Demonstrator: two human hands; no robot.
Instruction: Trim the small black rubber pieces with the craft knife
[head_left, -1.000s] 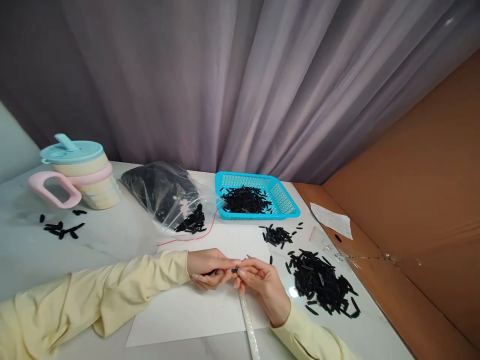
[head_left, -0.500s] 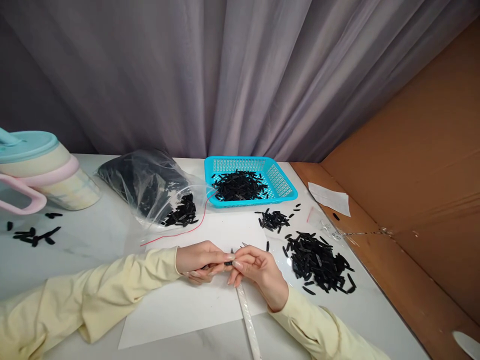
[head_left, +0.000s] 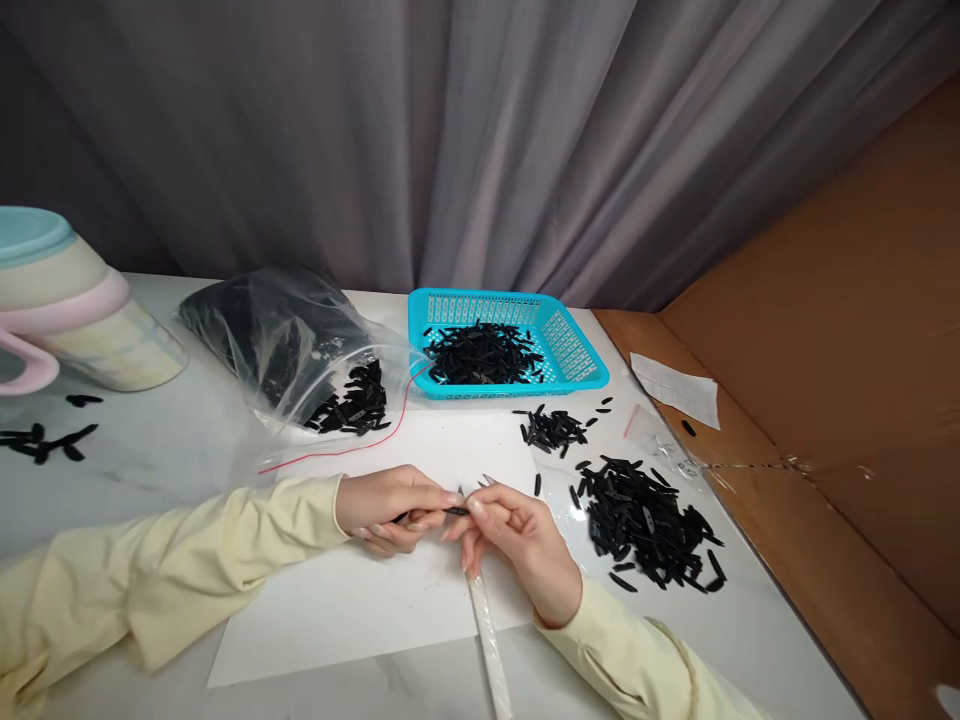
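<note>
Head view, the only one we've got: our left hand [head_left: 390, 505] and right hand [head_left: 510, 530] meet over a white sheet of paper [head_left: 360, 610] near the front edge of the bench [head_left: 150, 440]. The left fingers are pinched on a small black strip [head_left: 450, 511], and the right fingers close on its other end. The right hand also grips a long pale stick [head_left: 487, 640] that runs back toward the front edge.

A loose pile of black strips [head_left: 645, 520] lies just to the right of the paper, with a smaller heap [head_left: 551, 430] behind it. Toward the back edge sits a blue basket [head_left: 574, 350] holding more strips, and a clear plastic bag [head_left: 285, 340] is spilling some out beside it. A pastel jug [head_left: 67, 300] stands at the left edge.
</note>
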